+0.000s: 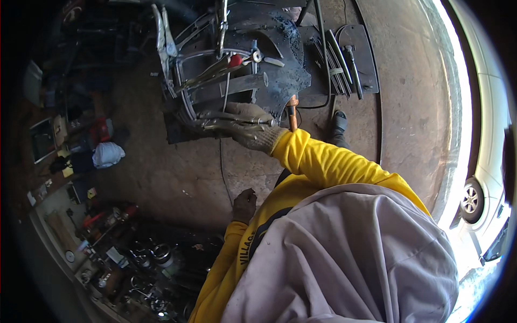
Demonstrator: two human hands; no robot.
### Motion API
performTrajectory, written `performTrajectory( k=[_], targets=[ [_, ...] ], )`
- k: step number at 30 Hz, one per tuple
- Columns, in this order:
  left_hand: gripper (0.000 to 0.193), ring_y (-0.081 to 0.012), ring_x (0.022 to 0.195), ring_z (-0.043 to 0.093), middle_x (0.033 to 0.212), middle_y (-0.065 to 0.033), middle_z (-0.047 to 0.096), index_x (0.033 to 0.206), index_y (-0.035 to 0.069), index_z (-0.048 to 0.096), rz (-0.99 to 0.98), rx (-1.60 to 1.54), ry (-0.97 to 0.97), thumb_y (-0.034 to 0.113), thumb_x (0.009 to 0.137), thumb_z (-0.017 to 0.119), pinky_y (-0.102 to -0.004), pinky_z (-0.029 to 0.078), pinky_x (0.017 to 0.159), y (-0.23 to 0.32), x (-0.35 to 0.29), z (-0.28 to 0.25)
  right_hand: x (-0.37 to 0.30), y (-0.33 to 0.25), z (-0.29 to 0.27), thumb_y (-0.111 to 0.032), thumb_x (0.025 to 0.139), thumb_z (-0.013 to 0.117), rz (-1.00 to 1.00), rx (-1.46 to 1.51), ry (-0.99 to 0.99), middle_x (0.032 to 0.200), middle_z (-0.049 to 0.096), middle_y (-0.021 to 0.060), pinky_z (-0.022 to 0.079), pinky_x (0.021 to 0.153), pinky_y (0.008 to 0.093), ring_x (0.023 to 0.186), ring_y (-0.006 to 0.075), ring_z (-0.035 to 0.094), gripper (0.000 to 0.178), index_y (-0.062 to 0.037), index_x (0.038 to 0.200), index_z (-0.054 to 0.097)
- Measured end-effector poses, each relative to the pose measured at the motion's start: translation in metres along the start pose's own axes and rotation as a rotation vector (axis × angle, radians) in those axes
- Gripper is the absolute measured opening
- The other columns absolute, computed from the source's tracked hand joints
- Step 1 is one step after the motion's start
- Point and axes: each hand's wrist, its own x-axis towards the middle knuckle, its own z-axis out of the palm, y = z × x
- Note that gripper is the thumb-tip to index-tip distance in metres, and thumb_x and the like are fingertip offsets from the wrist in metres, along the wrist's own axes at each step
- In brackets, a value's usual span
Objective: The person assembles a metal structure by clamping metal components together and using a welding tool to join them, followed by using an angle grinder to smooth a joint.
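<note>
My right hand (pixel 252 128), in a grey knitted work glove, closes round the handles of metal locking pliers (pixel 215 121). The pliers reach left to the lower corner of a curved metal frame (pixel 186 99). More locking pliers (pixel 163 46) grip the frame's left side, and another pair (pixel 222 24) stands at its top. Across the frame lies a long tool with a red spot (pixel 235 60), above a flat metal bar (pixel 231 88). My bare left hand (pixel 245 206) is low beside my body, apart from the work, fingers loosely bent, and nothing shows in it.
The frame lies on a dark, pitted metal table (pixel 288 70). An orange-handled clamp (pixel 292 113) hangs at its near edge. Rods (pixel 334 64) lie on a plate to the right. Tools and metal parts (pixel 156 258) crowd the lower left. A pale car (pixel 490 134) stands far right.
</note>
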Motion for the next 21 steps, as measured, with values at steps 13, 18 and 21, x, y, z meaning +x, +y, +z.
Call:
performTrajectory(
  k=[13,18,21],
  targets=[
    [0.03,-0.0391,0.108,0.065,0.115,-0.0187,0.07,0.118,0.006,0.067,-0.058,0.274,-0.164,0.024,0.096,0.056,-0.0473,0.05,0.096,0.07,0.012,-0.021,-0.001,-0.028,-0.013,-0.027,0.088,0.066,0.272,-0.477,-0.022,0.1,0.069,0.0254,0.051,0.086,0.0499,0.099,0.0441,0.065,0.033,-0.005,0.114,0.064],
    [0.026,-0.0399,0.101,0.067,0.109,-0.02,0.071,0.115,0.009,0.066,0.098,0.311,-0.111,0.024,0.096,0.058,-0.0483,0.053,0.09,0.075,0.013,-0.012,0.0,-0.022,-0.012,-0.029,0.087,0.069,0.255,-0.43,-0.047,0.101,0.069,0.0247,0.051,0.085,0.0495,0.099,0.0443,0.065,0.035,-0.0048,0.112,0.065],
    [0.025,-0.0402,0.097,0.068,0.105,-0.0199,0.071,0.115,0.01,0.066,-0.004,0.265,-0.074,0.024,0.095,0.059,-0.0489,0.054,0.087,0.099,0.015,-0.015,0.002,-0.02,-0.011,-0.03,0.088,0.069,0.306,-0.401,-0.064,0.103,0.069,0.0241,0.051,0.086,0.0491,0.1,0.0438,0.065,0.036,-0.005,0.113,0.066]
  ],
)
